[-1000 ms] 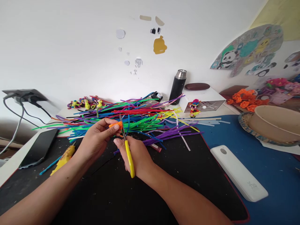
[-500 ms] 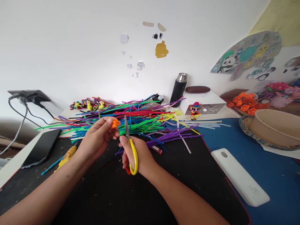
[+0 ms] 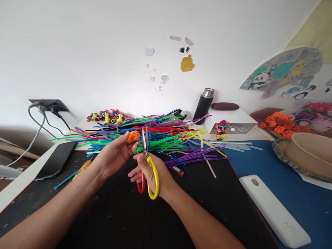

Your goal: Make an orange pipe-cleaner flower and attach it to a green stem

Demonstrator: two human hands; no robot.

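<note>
A small orange fuzzy piece is pinched between the thumb and fingers of my left hand, at the middle of the view. My right hand holds scissors with one yellow and one red handle loop. The blades point up and stand slightly apart, just right of the orange piece and not touching it. Behind both hands lies a wide pile of coloured pipe cleaners, in green, blue, red, purple and yellow.
A black phone and a yellow tool lie at left. Behind stand a black flask, a small figure and a white box. A white power bank and a bowl are at right.
The scissor blades have opened, and the red loop has swung away from the yellow one. The right hand's fingers have spread further. The whole view has shifted, moving the scene right and slightly down.
</note>
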